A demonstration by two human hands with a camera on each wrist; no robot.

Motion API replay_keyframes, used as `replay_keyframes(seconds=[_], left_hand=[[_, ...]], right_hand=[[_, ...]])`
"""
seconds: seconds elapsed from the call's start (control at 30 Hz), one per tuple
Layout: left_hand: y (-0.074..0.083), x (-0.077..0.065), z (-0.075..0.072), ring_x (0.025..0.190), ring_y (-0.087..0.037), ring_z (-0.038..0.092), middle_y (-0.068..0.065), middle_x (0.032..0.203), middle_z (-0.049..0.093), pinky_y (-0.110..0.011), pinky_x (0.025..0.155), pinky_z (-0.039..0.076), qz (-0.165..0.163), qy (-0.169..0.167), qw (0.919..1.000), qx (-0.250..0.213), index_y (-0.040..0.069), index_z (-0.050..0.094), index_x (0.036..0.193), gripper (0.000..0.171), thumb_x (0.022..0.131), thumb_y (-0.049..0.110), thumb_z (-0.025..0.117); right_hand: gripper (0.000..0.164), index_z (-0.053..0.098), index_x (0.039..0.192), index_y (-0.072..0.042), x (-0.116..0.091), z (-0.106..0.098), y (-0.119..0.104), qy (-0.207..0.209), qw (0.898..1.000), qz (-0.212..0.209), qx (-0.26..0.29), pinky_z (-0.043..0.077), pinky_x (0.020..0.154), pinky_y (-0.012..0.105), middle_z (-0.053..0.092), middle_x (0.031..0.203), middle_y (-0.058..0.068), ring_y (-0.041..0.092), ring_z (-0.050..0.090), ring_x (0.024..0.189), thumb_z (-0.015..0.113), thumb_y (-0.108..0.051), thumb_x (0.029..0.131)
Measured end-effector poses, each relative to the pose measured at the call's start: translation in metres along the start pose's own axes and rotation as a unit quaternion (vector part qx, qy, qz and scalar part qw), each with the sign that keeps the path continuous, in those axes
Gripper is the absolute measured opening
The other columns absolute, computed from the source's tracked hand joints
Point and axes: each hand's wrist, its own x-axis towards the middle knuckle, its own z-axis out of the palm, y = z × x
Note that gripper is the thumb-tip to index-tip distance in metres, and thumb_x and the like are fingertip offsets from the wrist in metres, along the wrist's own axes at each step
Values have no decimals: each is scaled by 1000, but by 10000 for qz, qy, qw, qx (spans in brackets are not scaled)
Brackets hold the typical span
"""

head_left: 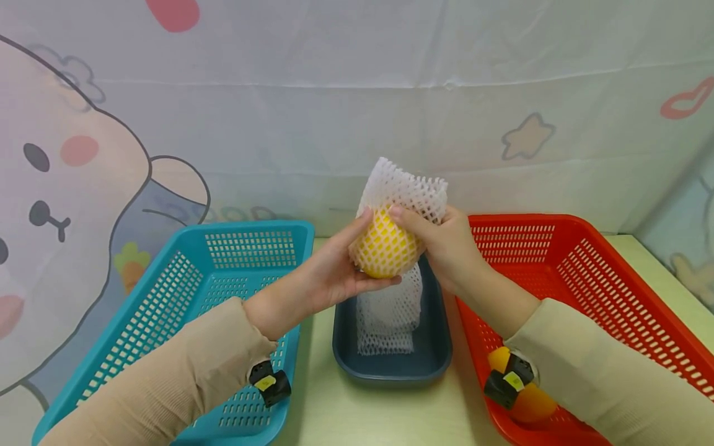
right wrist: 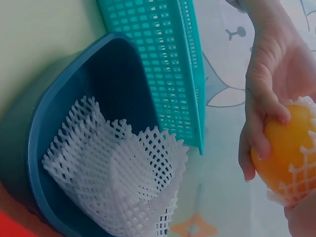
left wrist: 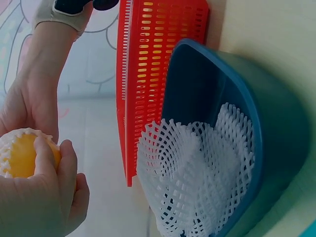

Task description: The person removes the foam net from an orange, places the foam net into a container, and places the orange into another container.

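Both hands hold a round yellow-orange fruit (head_left: 385, 248) above the dark bin, at the middle of the head view. A white foam net sleeve (head_left: 403, 186) covers much of the fruit, and its loose end stands up beyond it. My left hand (head_left: 329, 272) grips the fruit from the left, thumb on its upper side and fingers beneath. My right hand (head_left: 454, 248) grips net and fruit from the right, thumb across the top. Bare peel shows on the fruit (right wrist: 284, 136) in the right wrist view, beside the left fingertips.
The dark blue bin (head_left: 390, 375) below contains more white foam net sleeves (head_left: 387, 316). A teal basket (head_left: 304, 248) stands to the left and a red basket (head_left: 524, 221) to the right. Orange-yellow fruit (head_left: 532, 406) lies in the red basket. A printed cloth (head_left: 346, 124) hangs behind the table.
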Motion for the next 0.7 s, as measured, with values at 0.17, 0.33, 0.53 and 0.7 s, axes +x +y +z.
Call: replay_keyframes(seconds=[0.17,0.33,0.53,0.7], left_hand=[[0,1,-3,121,-34,42,-13,137,34,-42,94,42,-69,92,9999,6,21,29,142,60,92,49,46],[0,1,-4,121,-34,42,-13,137,33,-42,93,43,-94,148,9998,16,22,29,142,59,92,49,47],[0,-1,-4,120,-36,42,-14,137,33,-42,93,42,-127,190,9997,8,23,29,142,57,93,48,46],[-2,0,-5,118,-36,44,-14,136,34,-42,91,43,-124,149,9998,47,22,28,142,56,94,46,46]], right_hand=[[31,54,121,-8,0,3,0,136,9998,-58,157,47,90,28,56,118,7,23,53,105,59,-14,91],[29,55,121,-8,1,3,1,200,9994,-159,235,48,89,29,58,117,6,23,55,105,58,-14,92],[32,55,122,-8,1,4,1,256,9992,-164,275,48,88,29,57,117,7,23,56,105,59,-16,92],[34,55,122,-7,1,4,0,374,9987,-129,309,48,87,29,58,117,8,23,56,104,61,-18,91]])
